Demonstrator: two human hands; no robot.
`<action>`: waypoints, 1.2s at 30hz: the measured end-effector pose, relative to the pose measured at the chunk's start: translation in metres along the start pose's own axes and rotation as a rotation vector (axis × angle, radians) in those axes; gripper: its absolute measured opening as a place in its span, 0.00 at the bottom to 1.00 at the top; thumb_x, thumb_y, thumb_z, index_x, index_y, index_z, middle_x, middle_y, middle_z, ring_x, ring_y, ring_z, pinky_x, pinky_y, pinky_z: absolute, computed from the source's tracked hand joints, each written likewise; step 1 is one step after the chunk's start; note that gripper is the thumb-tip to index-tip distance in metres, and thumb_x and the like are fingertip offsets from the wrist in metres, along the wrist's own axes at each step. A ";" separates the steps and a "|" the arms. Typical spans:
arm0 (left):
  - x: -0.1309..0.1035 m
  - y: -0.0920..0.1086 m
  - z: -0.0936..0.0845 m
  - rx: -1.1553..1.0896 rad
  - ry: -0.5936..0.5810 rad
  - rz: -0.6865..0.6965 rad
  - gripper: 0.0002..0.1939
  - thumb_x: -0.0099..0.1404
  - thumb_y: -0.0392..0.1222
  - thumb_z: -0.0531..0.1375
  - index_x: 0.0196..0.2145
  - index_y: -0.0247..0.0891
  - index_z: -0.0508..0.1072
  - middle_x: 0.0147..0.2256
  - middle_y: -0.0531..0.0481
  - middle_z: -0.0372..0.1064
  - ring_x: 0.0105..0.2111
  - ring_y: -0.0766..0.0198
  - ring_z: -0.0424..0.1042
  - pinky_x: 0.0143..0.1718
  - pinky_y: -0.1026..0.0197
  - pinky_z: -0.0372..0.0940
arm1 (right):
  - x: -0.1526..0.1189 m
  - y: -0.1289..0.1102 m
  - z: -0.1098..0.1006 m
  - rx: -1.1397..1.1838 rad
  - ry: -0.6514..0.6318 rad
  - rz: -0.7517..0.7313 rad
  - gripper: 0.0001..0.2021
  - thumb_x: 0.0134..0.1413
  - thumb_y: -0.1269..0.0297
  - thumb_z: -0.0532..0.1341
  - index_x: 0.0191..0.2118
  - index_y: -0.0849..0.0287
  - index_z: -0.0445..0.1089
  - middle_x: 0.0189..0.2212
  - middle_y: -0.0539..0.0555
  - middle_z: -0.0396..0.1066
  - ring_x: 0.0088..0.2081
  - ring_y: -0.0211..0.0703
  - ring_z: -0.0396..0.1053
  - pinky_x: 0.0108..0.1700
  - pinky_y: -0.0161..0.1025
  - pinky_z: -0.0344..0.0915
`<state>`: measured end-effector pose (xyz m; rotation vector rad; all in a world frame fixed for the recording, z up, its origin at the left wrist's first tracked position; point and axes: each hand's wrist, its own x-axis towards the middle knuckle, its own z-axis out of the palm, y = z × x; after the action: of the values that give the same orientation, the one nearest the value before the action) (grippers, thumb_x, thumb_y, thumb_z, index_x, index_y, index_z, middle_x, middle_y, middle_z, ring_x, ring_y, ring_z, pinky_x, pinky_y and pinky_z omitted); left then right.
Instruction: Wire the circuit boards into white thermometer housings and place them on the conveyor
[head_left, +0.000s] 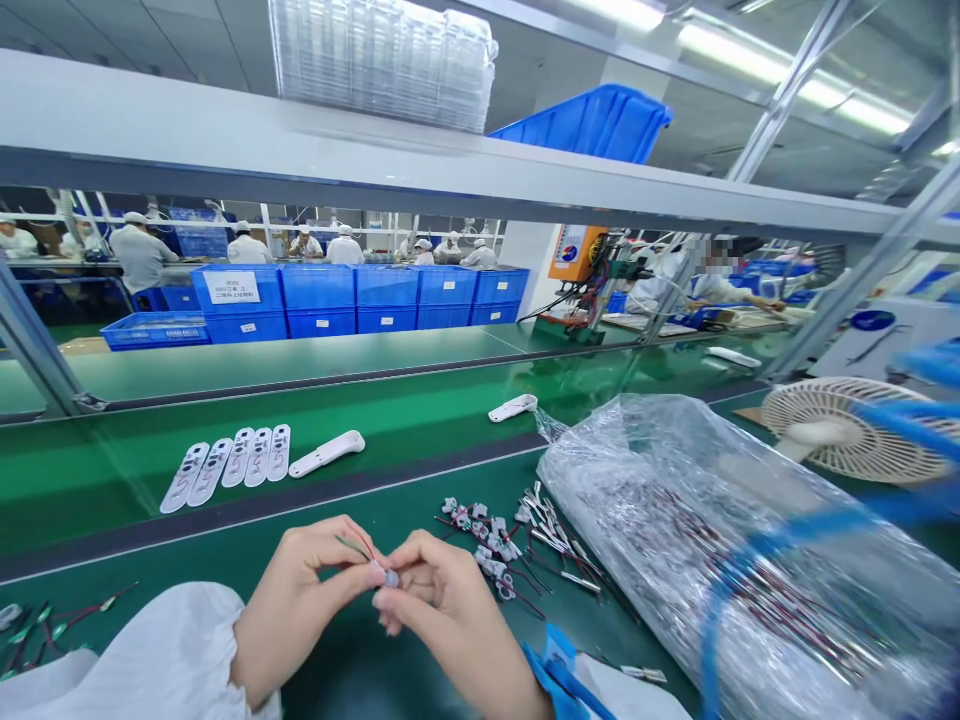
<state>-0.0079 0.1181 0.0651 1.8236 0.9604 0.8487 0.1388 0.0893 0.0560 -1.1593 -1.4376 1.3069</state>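
Fingertips of the left hand [309, 598] and right hand [450, 610] are pinching a small, pale, rounded part [391, 579] between them above the smooth green table [352, 665], with thin red and green wires [356, 543] rising beside it. Small whitish plastic pieces [491, 545] with dark, slender leads are lying in a loose pile near the right hand, just beside a crinkled, clear plastic bag [720, 530].

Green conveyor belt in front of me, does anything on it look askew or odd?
I see no spill or damage. The nearest white housing lies more slanted than the five white panels beside it, possibly harmless.
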 end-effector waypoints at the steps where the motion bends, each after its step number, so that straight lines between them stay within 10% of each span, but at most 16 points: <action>1: 0.007 -0.005 -0.005 0.029 0.022 -0.005 0.12 0.56 0.41 0.56 0.19 0.36 0.73 0.26 0.47 0.69 0.29 0.62 0.67 0.32 0.64 0.61 | 0.013 0.003 -0.005 -0.058 -0.035 0.001 0.08 0.41 0.67 0.61 0.27 0.61 0.59 0.19 0.46 0.63 0.22 0.35 0.65 0.26 0.33 0.63; 8: 0.095 -0.065 -0.038 0.301 0.306 -0.108 0.12 0.57 0.44 0.54 0.23 0.35 0.71 0.22 0.52 0.69 0.24 0.63 0.66 0.26 0.62 0.61 | 0.155 0.056 -0.072 -0.515 -0.045 -0.135 0.15 0.46 0.67 0.60 0.42 0.63 0.61 0.42 0.56 0.63 0.43 0.45 0.63 0.42 0.46 0.62; 14: 0.179 -0.117 -0.025 0.470 0.226 -0.100 0.10 0.60 0.42 0.53 0.30 0.32 0.69 0.30 0.51 0.68 0.28 0.66 0.68 0.31 0.59 0.64 | 0.241 0.116 -0.095 -0.664 -0.137 -0.210 0.14 0.54 0.64 0.54 0.47 0.61 0.60 0.46 0.56 0.61 0.43 0.45 0.63 0.42 0.48 0.62; 36: 0.235 -0.155 0.028 0.636 0.053 0.103 0.09 0.62 0.40 0.52 0.33 0.34 0.69 0.34 0.49 0.68 0.32 0.65 0.68 0.36 0.57 0.64 | 0.261 0.141 -0.154 -0.762 -0.311 -0.285 0.10 0.52 0.63 0.55 0.38 0.64 0.66 0.37 0.52 0.67 0.38 0.41 0.66 0.39 0.44 0.63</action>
<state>0.0842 0.3600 -0.0489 2.4120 1.2796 0.6985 0.2471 0.3798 -0.0687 -1.1715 -2.3546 0.7627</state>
